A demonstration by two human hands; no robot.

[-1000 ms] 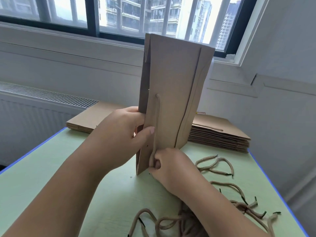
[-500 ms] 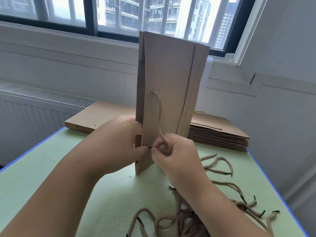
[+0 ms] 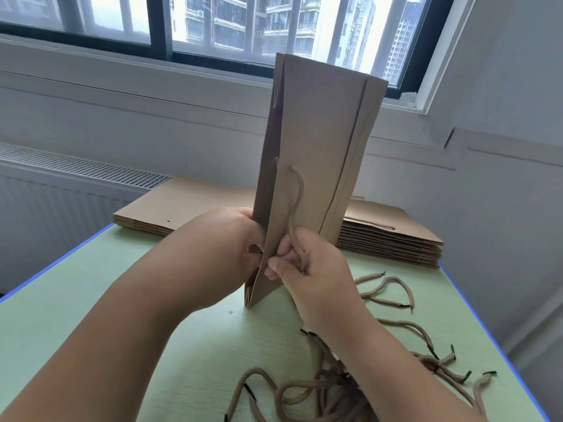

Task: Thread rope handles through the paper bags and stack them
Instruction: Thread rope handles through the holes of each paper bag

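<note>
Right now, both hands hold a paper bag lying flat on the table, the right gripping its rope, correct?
No: the head view shows the paper bag standing upright on the table, not flat. Left hand and right hand hold it, the right gripping its rope.

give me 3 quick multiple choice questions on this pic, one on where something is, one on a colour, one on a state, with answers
1. Where do the loose ropes lie?
A) on the table, right of the held bag
B) on the windowsill
C) on the radiator

2. What colour is the table top?
A) white
B) green
C) red

3. What is the right hand doing?
A) resting flat
B) holding scissors
C) gripping a rope handle at the bag's face

Answers:
1 A, they are scattered on the table to the bag's right.
2 B, it is pale green with a blue edge.
3 C, fingers curl round the rope hanging from the bag's hole.
</note>
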